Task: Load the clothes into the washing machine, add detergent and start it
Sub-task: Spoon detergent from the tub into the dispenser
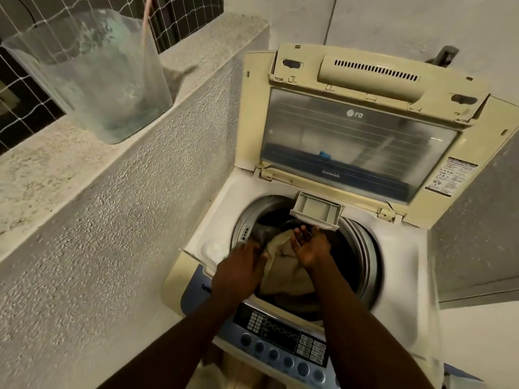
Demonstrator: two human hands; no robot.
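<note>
Both hands reach into the washer [415, 265]: the left hand [241, 272] grips the beige cloth [283, 265] lying between them in the drum, the right hand [310, 245] open-palmed beside it.

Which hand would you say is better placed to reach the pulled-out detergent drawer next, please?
The right hand, probably: it hovers open, palm up, just below the beige plastic detergent drawer. The left hand sits lower, at the drum's near-left rim, against the beige cloth.
</note>
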